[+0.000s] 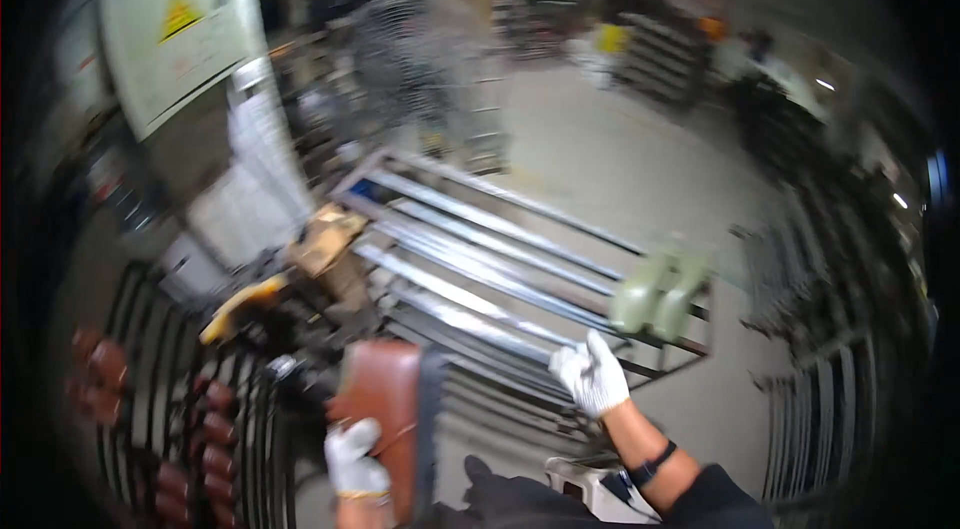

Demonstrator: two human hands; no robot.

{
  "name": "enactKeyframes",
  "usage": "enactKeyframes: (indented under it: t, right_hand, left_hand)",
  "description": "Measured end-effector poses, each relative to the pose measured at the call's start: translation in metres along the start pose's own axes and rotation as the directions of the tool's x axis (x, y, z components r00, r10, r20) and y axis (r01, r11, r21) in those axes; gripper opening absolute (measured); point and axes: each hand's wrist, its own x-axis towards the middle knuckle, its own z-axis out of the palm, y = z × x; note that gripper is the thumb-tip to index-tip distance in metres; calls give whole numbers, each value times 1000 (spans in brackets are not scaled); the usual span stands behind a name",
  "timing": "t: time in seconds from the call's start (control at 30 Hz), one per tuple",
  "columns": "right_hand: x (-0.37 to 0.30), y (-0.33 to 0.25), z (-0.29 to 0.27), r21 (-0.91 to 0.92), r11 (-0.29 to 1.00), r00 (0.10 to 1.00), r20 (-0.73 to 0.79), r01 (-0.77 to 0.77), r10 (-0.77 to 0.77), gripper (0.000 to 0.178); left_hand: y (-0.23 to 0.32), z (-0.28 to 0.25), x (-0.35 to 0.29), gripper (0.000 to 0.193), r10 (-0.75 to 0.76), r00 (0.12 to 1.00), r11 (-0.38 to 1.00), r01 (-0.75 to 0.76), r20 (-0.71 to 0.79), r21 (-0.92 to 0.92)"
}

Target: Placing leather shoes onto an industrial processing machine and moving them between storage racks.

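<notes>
My left hand [357, 459], in a white knit glove, grips the near side of a reddish-brown boot-like piece [380, 384]. A dark edge like a sole runs along its right side. My right hand [592, 377], also gloved, is raised over the near edge of a metal rack [480, 274] of long shiny bars. Its fingers look apart, with nothing visible in them, though blur softens their outline. Two green rounded pieces [655, 299], shaped like footwear, sit side by side on the rack's right end, just beyond my right hand.
Racks with brown pieces [215, 429] stand at lower left. A cardboard box [330, 239] is by the main rack's left end. Farther back are a large caged fan [410, 44] and a pale cabinet [180, 19]. More metal racks [820, 409] line the right side.
</notes>
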Motion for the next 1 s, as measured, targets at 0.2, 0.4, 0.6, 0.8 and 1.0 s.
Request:
enactKeyframes:
  t: [0.2,0.4,0.6,0.8,1.0]
  right_hand:
    - [5,215,140,-927,360,980,158,105,120,93]
    - [37,304,199,-798,-294,850,479,526,221,113]
    - [68,354,222,-823,-253,853,443,509,276,109]
    - [44,403,267,-238,-772,738,547,589,395,103]
    - [39,428,258,-171,-868,810,476,466,341,111]
  left_hand:
    - [-50,33,1,33,27,969,998,-11,-246,67]
    - [-6,-71,-15,44,151,984,811,-66,-99,581]
    - [-1,-178,-17,45,-41,887,940,190,-459,284]
    - [23,-216,-6,24,269,911,775,-12,-312,632]
    - [98,-79,56,17,415,901,868,-350,-125,352]
